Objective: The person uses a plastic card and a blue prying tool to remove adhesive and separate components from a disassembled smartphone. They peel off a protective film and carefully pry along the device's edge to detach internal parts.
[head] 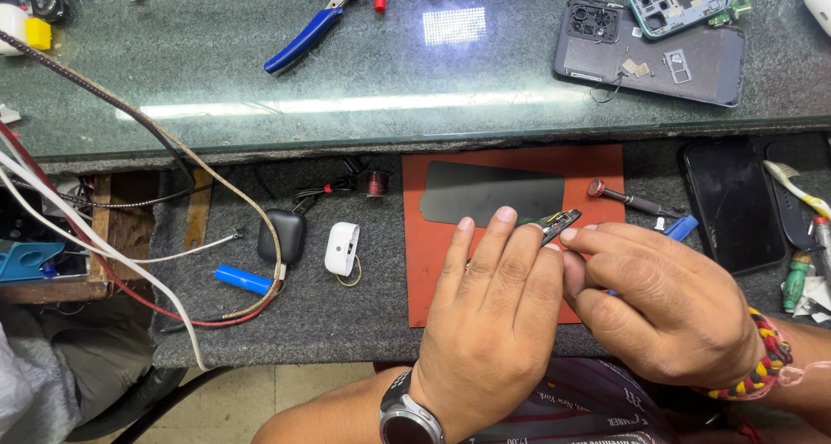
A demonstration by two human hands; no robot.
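Grey felt covers the lower bench (346, 314), with a glass-topped shelf (260, 80) above it at twelve o'clock. On the felt lies an orange work mat (433, 262) bearing a dark rectangular panel (489, 193).

The work looks partway through: a phone back cover (684, 67) and an exposed phone frame (679, 3) lie opened at one o'clock on the glass, and a small circuit strip (561, 222) is out and in hand; nothing shows it refitted.

The left hand (493, 314) lies flat, palm down, fingers together, pressing the mat, fingertips steadying the strip's near end. The right hand (658, 305), coming from four o'clock, is curled narrow, thumb and forefinger pinching the strip. A screwdriver (628, 199) rests just beyond, at one o'clock of the hands.
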